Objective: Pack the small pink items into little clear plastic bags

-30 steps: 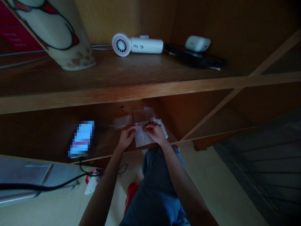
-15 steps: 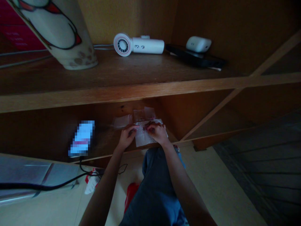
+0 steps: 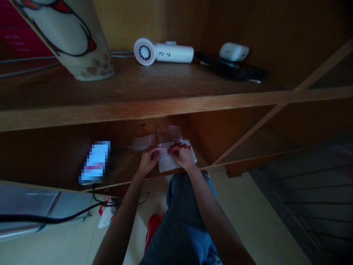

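On the lower shelf lies a white sheet [image 3: 167, 164], which looks like paper or tissue, with a small heap of dark reddish bits on it. My left hand [image 3: 148, 160] is at the sheet's left edge, thumb and fingers pinched together; what they hold is too small to make out. Over the right part of the sheet, my right hand [image 3: 183, 156] is closed, its fingertips down at the dark bits [image 3: 168, 150]. Behind the sheet are two small clear zip bags, a left one [image 3: 162, 134] and a right one [image 3: 175, 131], with reddish bits low in them. More clear bags [image 3: 143, 142] lie to the left.
A lit phone [image 3: 96, 162], blurred out, lies left on the lower shelf with a black cable [image 3: 55, 220] below. The upper shelf [image 3: 124, 94] holds a large patterned cup [image 3: 79, 48], a white handheld fan [image 3: 173, 53] and a white earbud case [image 3: 234, 52] on a dark flat object [image 3: 248, 72].
My right hand has shifted very slightly left over the dark bits. My left hand stays where it was, and the view has moved a little.
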Motion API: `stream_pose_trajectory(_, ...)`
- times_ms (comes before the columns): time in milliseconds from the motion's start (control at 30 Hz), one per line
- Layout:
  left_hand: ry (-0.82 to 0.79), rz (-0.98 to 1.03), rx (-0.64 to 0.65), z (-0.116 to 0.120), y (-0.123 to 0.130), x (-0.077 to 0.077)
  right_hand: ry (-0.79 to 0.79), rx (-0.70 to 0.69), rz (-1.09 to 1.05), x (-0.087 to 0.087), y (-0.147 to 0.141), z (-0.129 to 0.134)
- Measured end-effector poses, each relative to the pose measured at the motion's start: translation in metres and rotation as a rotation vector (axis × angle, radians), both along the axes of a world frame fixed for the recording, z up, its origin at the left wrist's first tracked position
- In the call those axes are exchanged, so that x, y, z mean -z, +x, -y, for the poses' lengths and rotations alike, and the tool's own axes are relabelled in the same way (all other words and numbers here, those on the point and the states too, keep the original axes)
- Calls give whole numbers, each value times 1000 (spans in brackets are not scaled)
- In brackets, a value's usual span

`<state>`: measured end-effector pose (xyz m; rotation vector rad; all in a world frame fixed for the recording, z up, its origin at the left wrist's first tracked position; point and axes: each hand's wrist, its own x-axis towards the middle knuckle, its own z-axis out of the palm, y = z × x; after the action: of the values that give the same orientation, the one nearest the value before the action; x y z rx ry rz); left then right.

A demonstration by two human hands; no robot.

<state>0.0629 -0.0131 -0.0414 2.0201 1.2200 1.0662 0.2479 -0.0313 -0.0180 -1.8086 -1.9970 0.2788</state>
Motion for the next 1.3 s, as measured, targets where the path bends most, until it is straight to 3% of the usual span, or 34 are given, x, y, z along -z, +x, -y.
stream_pose_trajectory(467,11,-9,-2,0,1,0,-36,-97,-160,1,-1,-1)
stream_pose_trajectory(700,8,-11,-11,1,1,0,-28,-76,-110,-2,11,3)
stream_pose_trajectory(867,-6,-19,-22,1,2,-2,-2,-21,-238,1,28,1)
stream_pose_trajectory(1000,5,-16,-26,1,2,-1,13,-36,-322,1,41,1)
stream_pose_trajectory(1300,4,-11,-15,0,1,-1,-45,-116,-289,3,42,5)
